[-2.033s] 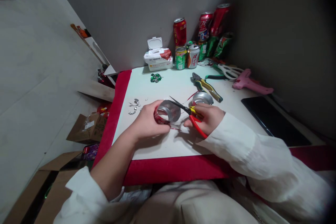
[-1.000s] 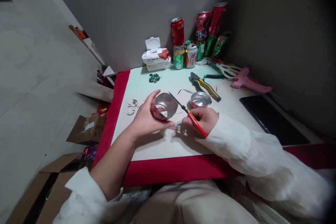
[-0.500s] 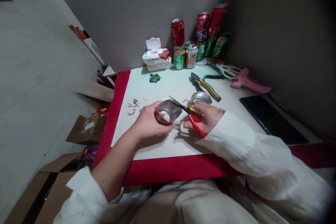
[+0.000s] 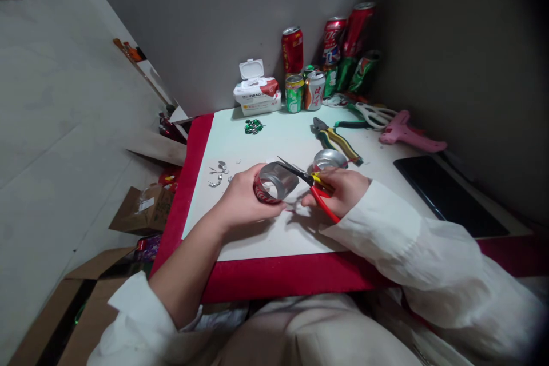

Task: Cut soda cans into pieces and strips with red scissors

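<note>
My left hand [image 4: 244,197] is wrapped around a cut aluminium can [image 4: 281,174], tilted so its silver inside and open rim show; its outside is red. My right hand [image 4: 343,189] grips scissors [image 4: 322,197] with slim black blades and red and yellow handles. Their blades are slightly apart, at the can's upper right rim; whether both touch the metal I cannot tell. Just behind my right hand sits another cut can piece [image 4: 328,155], silver inside, partly hidden by the fingers. Left of my left hand lie silver metal scraps [image 4: 218,174].
Green metal pieces [image 4: 254,126] lie near a wipes pack [image 4: 257,97]. Several drink cans [image 4: 314,91] stand at the back. To the right are pliers [image 4: 337,140], white-handled scissors [image 4: 373,116], a pink glue gun [image 4: 409,130] and a black tablet [image 4: 446,197].
The view has shifted slightly. My right hand and the scissors have moved a little to the right, while my left hand keeps its hold on the can.
</note>
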{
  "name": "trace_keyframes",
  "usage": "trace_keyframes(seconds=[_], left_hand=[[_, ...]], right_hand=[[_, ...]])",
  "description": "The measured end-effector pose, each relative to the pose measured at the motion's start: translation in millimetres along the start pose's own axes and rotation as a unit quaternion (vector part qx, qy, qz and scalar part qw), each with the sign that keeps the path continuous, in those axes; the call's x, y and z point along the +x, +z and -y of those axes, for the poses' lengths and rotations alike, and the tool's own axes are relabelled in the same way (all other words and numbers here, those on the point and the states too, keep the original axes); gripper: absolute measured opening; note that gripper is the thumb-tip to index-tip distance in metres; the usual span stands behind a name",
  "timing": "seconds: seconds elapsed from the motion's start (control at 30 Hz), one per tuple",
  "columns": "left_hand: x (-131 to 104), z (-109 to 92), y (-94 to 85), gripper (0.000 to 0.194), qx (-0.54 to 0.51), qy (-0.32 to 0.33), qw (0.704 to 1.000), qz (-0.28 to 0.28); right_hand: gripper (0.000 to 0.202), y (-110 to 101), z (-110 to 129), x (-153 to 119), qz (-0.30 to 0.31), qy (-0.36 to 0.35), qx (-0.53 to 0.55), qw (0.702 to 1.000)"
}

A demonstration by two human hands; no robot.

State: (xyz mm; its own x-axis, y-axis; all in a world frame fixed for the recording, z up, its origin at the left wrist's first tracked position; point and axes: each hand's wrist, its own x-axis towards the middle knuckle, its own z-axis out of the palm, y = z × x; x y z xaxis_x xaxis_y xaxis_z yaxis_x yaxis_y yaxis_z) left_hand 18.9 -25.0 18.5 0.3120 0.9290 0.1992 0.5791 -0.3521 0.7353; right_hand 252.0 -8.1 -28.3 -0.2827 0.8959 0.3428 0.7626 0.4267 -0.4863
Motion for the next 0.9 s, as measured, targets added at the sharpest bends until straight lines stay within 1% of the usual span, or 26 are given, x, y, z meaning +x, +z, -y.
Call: trace_keyframes(seconds=[0.23, 0.4, 0.53, 0.67, 0.77, 0.83, 0.9], left_hand=[[0.7, 2.6, -3.1, 0.048, -0.011, -0.004, 1.000, 0.017], [0.9, 4.9, -5.0, 0.052, -0.030, -0.011, 0.999, 0.037], [0.5, 5.4, -6.8, 0.054, -0.041, -0.019, 0.998, 0.050], [1.0, 7.0, -12.8, 0.047, -0.049, -0.015, 0.995, 0.089], [1.5, 8.1, -18.7, 0.043, -0.064, -0.006, 0.990, 0.128], [1.4, 8.3, -21.7, 0.045, -0.069, -0.003, 0.988, 0.142], [0.8, 8.3, -23.5, 0.054, -0.073, 0.001, 0.988, 0.135]], right_hand=[[0.056, -1.1, -1.6, 0.5, 0.012, -0.006, 0.002, 1.000], [0.057, -3.6, -2.8, 1.3, 0.033, -0.006, 0.001, 0.999], [0.058, -3.1, -5.9, 1.5, 0.031, -0.021, 0.010, 0.999], [0.059, -0.2, -8.9, 1.3, 0.033, -0.024, 0.018, 0.999], [0.053, 0.9, -9.4, 0.2, 0.046, -0.024, 0.032, 0.998], [0.049, 0.5, -8.5, -0.5, 0.053, -0.021, 0.041, 0.998], [0.050, -0.8, -6.7, -0.8, 0.044, -0.019, 0.042, 0.998]])
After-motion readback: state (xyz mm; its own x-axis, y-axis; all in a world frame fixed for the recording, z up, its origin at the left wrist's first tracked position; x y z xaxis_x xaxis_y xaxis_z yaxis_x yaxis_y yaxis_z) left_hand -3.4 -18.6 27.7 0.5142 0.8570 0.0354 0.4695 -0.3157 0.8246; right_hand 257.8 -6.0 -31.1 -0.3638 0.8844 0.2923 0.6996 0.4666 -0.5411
